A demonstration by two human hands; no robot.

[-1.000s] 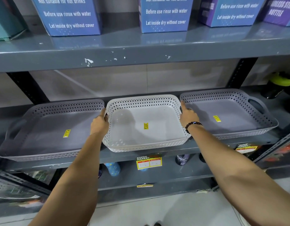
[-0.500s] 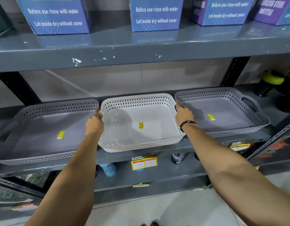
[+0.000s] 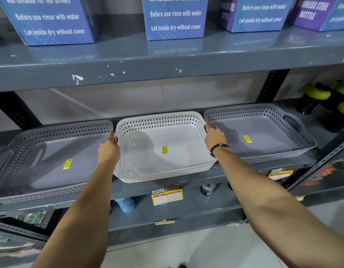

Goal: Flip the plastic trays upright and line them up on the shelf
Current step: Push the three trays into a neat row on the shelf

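Plastic trays, three of them, sit open side up in a row on the grey shelf (image 3: 186, 187): the left grey tray (image 3: 51, 159), the white tray (image 3: 163, 147) between your hands, and the right grey tray (image 3: 260, 132). Over the last second little has changed; the white tray has barely shifted between its neighbours, and your hands have stayed on its side rims. You can take this as the final squaring-up, with no tray in view left to flip. Its front edge overhangs the shelf lip a bit more than the grey ones, so a small push back looks due. Your left hand (image 3: 108, 149) and right hand (image 3: 214, 136) each press a rim, fingers curled over the edges.
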